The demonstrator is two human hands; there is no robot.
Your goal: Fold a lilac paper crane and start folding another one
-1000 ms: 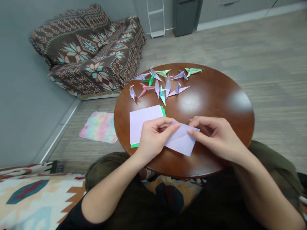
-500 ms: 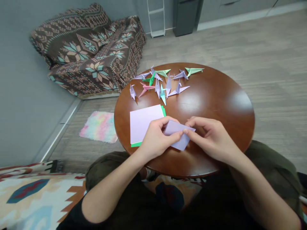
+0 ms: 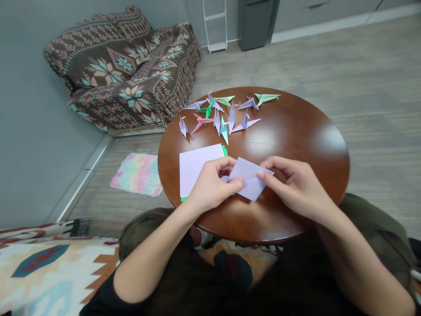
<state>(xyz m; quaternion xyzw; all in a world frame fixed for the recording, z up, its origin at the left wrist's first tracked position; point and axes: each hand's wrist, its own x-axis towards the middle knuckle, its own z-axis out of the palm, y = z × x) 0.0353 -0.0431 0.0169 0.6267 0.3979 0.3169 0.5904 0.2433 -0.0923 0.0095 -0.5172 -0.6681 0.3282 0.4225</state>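
Observation:
Between my hands is a folded piece of lavender origami paper (image 3: 251, 177), held just above the near part of the table. My left hand (image 3: 215, 182) pinches its left side, the thumb lying on top and the fingers behind it. At the right corner, my right hand (image 3: 291, 182) grips the paper between thumb and index finger. A faint crease crosses the paper's face. Partly behind my left hand lies a stack of square paper (image 3: 197, 164), lavender on top with green sheets showing at its edges.
The round brown table (image 3: 305, 136) bears several folded paper cranes at its far side, among them a pink crane (image 3: 201, 122), a light blue crane (image 3: 224, 130) and a pale green crane (image 3: 266, 98). A covered sofa (image 3: 131, 74) and a pastel rug (image 3: 136, 173) are to the left.
The folded paper has been lifted slightly and turned, so more of its face shows. My left thumb has slid left along it, and my right hand has moved slightly right.

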